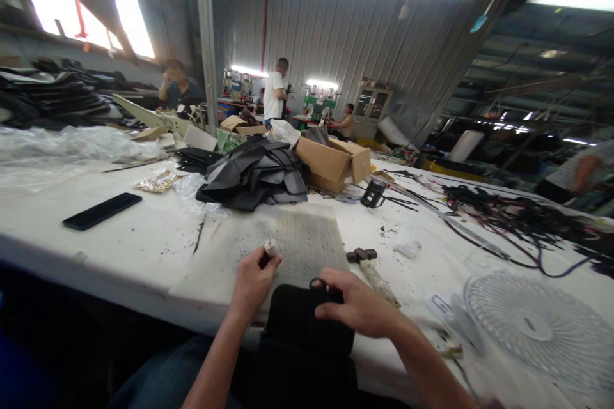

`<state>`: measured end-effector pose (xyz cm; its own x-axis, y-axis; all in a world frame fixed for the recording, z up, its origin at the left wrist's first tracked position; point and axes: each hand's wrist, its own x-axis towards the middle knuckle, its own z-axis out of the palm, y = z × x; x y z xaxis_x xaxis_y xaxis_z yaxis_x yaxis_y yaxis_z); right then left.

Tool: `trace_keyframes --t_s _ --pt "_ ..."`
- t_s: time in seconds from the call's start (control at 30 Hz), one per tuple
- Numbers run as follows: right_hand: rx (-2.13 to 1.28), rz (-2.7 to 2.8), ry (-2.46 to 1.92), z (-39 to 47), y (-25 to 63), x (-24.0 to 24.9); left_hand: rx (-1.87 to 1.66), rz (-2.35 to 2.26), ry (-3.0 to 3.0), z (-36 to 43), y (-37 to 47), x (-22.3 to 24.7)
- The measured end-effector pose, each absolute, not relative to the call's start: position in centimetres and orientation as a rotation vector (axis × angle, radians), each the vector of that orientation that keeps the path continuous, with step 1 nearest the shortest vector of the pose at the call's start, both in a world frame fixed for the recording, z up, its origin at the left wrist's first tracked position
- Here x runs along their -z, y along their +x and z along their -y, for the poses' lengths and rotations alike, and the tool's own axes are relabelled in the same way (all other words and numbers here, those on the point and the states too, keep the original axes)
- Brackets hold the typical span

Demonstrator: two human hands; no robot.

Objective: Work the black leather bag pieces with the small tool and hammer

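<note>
Seen from the head camera, a person sits at a long white table (144,236). The left hand (252,281) is closed around a small pale-tipped tool (271,248), perhaps a brush, held upright over a grey mat (302,236). The right hand (357,303) rests on a black pouch (307,326) at the table's near edge, fingers pinching a small black loop (319,284) at its top. Just beside lies a hammer (374,271). Farther back sit a black phone (102,211), a heap of dark pieces (254,172) and a cardboard box (330,163). A white fan guard (537,326) lies to the right.
</note>
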<state>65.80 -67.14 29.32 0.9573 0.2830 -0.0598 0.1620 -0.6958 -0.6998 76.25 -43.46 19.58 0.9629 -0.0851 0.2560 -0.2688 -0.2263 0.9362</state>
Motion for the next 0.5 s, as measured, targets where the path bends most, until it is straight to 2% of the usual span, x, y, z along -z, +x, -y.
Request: trace_keyframes --t_s 0.13,0.27,0.5 --pt "-0.438 0.315 -2.316 67.5 61.1 -31.7 -0.165 0.252 1.795 43.4 76.4 -19.5" --pt "-0.479 0.205 -2.304 67.8 58.9 -32.0 -0.162 0.254 1.785 43.4 76.3 -19.6" --pt "-0.467 0.231 -2.126 67.9 63.4 -29.6 -0.152 0.257 1.777 43.3 76.2 -19.5"
